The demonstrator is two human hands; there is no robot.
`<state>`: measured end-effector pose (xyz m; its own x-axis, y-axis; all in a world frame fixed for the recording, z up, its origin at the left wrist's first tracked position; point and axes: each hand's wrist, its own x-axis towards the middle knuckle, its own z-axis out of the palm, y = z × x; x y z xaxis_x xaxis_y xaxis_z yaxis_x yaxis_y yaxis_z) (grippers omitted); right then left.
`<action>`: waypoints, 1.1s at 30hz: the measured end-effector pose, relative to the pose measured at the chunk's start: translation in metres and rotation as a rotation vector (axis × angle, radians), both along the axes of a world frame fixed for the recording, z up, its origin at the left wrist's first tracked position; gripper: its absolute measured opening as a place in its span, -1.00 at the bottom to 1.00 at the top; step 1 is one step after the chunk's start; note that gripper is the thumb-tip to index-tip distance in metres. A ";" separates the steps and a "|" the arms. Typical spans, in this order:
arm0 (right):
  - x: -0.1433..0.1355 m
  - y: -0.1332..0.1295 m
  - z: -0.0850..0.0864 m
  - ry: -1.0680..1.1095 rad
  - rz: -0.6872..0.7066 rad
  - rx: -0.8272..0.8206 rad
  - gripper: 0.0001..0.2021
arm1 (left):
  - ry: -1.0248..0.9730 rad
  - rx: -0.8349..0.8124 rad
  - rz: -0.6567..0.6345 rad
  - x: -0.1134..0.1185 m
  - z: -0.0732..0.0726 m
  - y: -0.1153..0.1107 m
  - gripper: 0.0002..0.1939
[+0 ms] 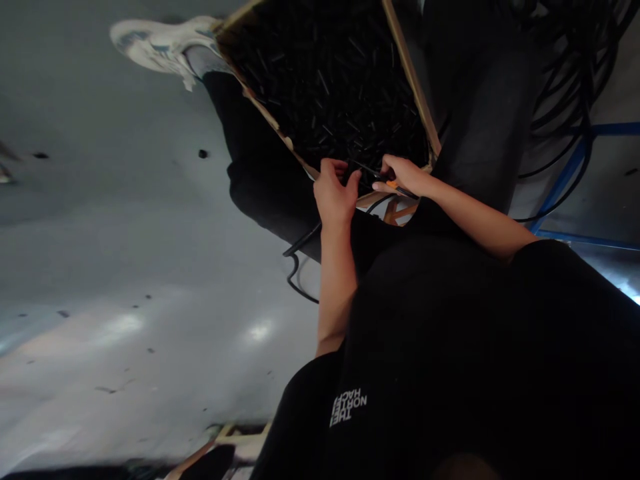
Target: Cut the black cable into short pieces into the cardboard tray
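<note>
My left hand point(336, 193) is at the near edge of a cardboard box point(413, 73), its fingers pinched round a black piece too dark to make out well. Across from it, my right hand point(403, 179) is closed on a cutting tool point(393, 184) with orange and black handles. The tool's dark tip points toward my left fingers. Many short black pieces point(330, 80) fill the box, which stands between my legs. A black hose point(305, 240) runs over my thigh below my left hand and loops down beside it.
Coiled black hoses point(583, 100) hang at the upper right by a blue frame point(565, 180). Small black scraps point(203, 154) lie on the grey floor point(150, 247). My shoe point(160, 45) is beside the box's far left corner. Wooden parts point(240, 437) show at the bottom.
</note>
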<state>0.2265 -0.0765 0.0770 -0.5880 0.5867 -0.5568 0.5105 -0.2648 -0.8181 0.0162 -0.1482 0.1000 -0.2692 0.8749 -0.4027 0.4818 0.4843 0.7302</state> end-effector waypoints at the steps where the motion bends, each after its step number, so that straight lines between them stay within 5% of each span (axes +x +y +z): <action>1: 0.000 -0.001 -0.002 0.010 -0.004 0.000 -0.62 | -0.001 -0.001 0.000 0.002 0.000 -0.003 -0.66; 7: -0.002 -0.001 -0.010 -0.006 0.013 0.028 -0.60 | -0.058 -0.030 -0.077 -0.001 -0.006 -0.005 -0.62; 21: 0.001 0.005 0.014 0.110 0.048 -0.031 -0.45 | -0.467 -0.217 -0.267 -0.033 -0.012 0.012 -0.37; 27: 0.007 0.006 0.018 0.071 0.044 -0.088 -0.47 | -0.241 -0.129 -0.147 -0.042 -0.009 0.016 -0.41; 33: 0.006 0.002 0.010 0.084 0.147 -0.141 -0.60 | -0.040 -0.029 -0.093 -0.025 -0.010 0.011 -0.49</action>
<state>0.2324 -0.0747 0.0866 -0.7092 0.4109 -0.5728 0.4837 -0.3075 -0.8194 -0.0092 -0.1370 0.0895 -0.1704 0.8831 -0.4371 0.4969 0.4601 0.7358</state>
